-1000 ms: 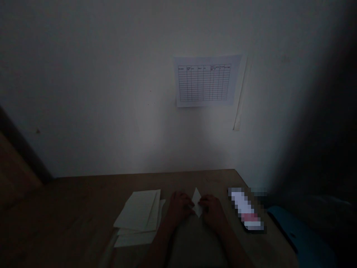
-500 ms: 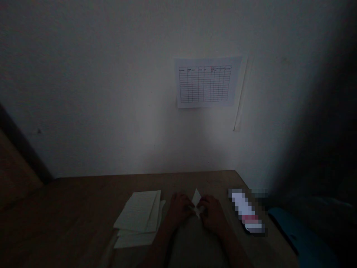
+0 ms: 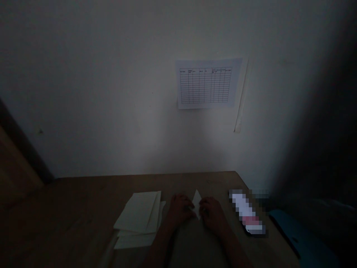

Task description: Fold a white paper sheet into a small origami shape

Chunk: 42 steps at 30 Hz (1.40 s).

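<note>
Item: left hand and right hand, wrists low and angled inward, fingers curled against a white folded paper piece between them on the tan wooden counter; grip too dim to tell.

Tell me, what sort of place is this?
Probably a plain work room or study, though the light is dim: a wooden table holds a stack of paper sheets and a small folded white paper, and a printed grid chart is fixed to the wall.
</note>
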Each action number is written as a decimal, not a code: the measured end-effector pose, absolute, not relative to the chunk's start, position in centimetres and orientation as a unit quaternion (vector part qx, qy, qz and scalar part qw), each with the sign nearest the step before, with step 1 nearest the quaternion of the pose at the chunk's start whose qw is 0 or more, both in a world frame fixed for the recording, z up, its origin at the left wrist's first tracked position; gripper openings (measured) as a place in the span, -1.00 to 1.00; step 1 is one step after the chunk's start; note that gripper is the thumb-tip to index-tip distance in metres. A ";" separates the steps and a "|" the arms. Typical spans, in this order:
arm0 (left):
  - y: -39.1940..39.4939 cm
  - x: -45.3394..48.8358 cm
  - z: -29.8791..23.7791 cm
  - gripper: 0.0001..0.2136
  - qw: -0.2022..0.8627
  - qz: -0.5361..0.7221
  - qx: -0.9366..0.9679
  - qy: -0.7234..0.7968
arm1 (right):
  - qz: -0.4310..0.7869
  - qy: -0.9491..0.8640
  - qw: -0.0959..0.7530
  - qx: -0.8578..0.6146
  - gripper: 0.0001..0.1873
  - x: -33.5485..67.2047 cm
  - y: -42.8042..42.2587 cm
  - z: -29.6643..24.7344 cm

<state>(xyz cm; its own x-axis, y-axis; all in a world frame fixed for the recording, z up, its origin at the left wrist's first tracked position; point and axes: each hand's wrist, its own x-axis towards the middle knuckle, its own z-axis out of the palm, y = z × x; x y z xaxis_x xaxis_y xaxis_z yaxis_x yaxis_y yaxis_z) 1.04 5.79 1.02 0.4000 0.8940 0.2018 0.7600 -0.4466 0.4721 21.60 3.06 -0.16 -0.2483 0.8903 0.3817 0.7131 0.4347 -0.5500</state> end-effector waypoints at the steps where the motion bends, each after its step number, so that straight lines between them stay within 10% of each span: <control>1: 5.8 1.0 1.0 -0.74 0.155 0.218 0.822 0.503 | 0.134 -0.780 0.330 -0.515 -0.79 21.6 3.1 -0.2; 23: 5.4 1.2 2.1 -0.87 0.161 0.215 0.815 0.513 | 0.147 -0.790 0.324 -0.499 -0.82 21.7 3.1 0.1; 42: 4.4 1.8 1.3 -0.49 0.139 0.213 0.820 0.512 | 0.172 -0.775 0.388 -0.469 -0.77 21.8 3.9 -1.3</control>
<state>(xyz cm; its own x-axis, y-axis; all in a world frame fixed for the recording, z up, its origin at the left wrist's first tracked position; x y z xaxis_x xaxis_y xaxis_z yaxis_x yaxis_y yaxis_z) 1.81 4.40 1.33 0.3838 0.8998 0.2072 0.7811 -0.4361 0.4469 21.78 3.87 -1.26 -0.2591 0.8597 0.4403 0.5929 0.5014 -0.6301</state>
